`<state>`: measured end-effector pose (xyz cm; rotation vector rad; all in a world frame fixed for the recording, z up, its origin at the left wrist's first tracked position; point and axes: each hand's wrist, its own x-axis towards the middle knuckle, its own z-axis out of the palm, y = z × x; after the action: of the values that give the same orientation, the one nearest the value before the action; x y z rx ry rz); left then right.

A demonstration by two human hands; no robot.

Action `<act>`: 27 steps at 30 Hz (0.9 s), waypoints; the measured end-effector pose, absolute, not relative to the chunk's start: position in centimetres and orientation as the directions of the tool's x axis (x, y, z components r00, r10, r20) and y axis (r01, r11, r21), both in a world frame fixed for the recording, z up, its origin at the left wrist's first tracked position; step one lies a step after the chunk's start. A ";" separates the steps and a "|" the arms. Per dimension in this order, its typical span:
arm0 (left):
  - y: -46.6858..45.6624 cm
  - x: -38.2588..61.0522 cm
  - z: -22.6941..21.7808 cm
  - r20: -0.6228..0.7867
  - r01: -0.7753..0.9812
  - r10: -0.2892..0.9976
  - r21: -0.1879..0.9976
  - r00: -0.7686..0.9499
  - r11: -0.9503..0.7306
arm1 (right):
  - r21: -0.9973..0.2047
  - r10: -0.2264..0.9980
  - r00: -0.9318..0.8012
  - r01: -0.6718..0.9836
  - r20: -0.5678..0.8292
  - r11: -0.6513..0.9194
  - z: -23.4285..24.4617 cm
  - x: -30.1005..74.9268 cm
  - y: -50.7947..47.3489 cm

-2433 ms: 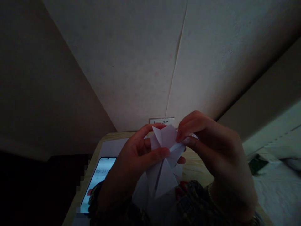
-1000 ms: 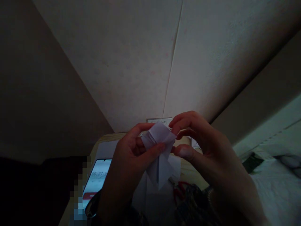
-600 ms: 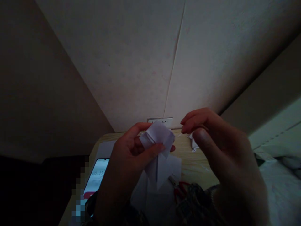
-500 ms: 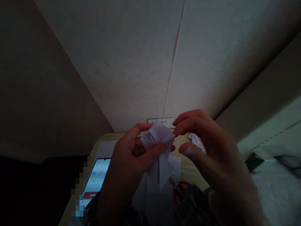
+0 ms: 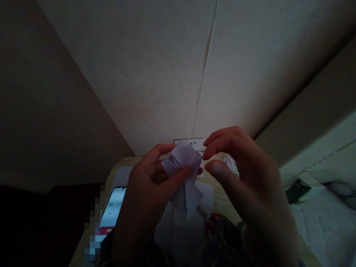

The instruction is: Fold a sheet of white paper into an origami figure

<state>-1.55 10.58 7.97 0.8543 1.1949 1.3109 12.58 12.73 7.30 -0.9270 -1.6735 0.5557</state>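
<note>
A folded white paper piece [image 5: 185,178] is held up in front of me, with its pointed end hanging down. My left hand [image 5: 150,196] is closed on it, thumb across the front and fingers behind. Just to the right, my right hand [image 5: 244,174] hovers with its fingertips close to the paper's upper right corner. The thumb and fingers are curved and apart, holding nothing.
A small wooden table [image 5: 219,196] below carries a lit phone [image 5: 112,215] at the left, flat white paper sheets [image 5: 122,174], red-handled scissors [image 5: 213,218] and another small folded paper [image 5: 230,163]. A wall socket [image 5: 189,142] sits behind. Bedding [image 5: 319,218] lies at the right.
The right hand let go of the paper, drew away to the right, then came back close to its upper corner. The left hand kept its hold and folded the top down.
</note>
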 end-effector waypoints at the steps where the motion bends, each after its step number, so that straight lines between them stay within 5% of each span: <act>1: 10.6 -1.5 7.9 -0.150 -0.241 0.980 0.964 -0.129 0.115 | -0.749 0.805 -0.118 0.308 0.582 0.587 7.3 12.4 12.8; 17: 10.9 -2.2 6.8 -0.147 -0.436 0.988 0.886 0.055 0.156 | -0.954 0.947 -0.118 -0.051 0.300 0.296 6.8 12.3 13.1; 27: 10.9 -2.0 6.9 -0.135 -0.387 0.991 0.913 0.005 0.127 | -0.947 0.941 -0.144 -0.150 0.305 0.284 6.8 12.3 13.2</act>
<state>-1.95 10.94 6.90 0.8096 0.9889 1.2887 12.26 13.20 6.76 -0.8102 -1.3594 1.1567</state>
